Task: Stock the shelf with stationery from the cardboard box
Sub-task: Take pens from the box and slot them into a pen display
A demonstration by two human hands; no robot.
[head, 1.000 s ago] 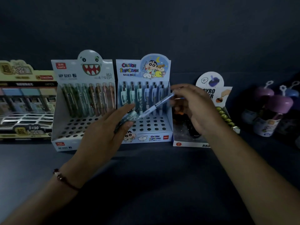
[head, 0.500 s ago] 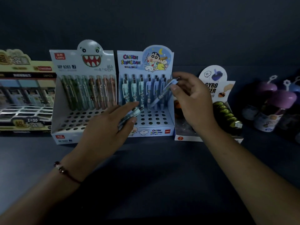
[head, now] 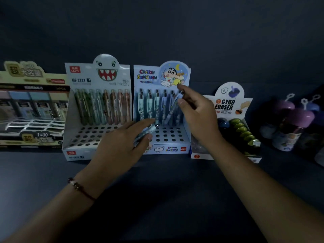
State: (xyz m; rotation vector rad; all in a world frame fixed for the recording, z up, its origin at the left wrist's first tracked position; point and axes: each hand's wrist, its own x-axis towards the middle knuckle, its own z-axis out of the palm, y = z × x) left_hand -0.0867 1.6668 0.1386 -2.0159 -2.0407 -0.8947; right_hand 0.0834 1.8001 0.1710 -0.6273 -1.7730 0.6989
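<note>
- The pen (head: 172, 109) you are stocking is at the right end of the Crayon Shinchan display box (head: 162, 109), leaning tilted with its tip down near the holes of the rear row, beside the pens already standing there.
- Judge it light, stiff and a little slick: a plastic barrel with a clip. It should take a two-finger pinch near the top end, which leaves the tip free to find a hole.
- Your right hand (head: 196, 111) pinches the top of that pen between thumb and forefinger; the other fingers are loosely curled, touching nothing you can make out.
- Your left hand (head: 122, 142) holds a small bundle of spare pens (head: 146, 133) in front of the box's perforated tray, fingers stretched along them and thumb underneath. How many there are cannot be told.
- The tray's front rows of holes are unfilled.
- To the left stands the shark-faced pen box (head: 98, 109), to the right the Gyro Eraser box (head: 228, 123), all on the dark shelf (head: 166, 181).
- The cardboard box is not in view.
</note>
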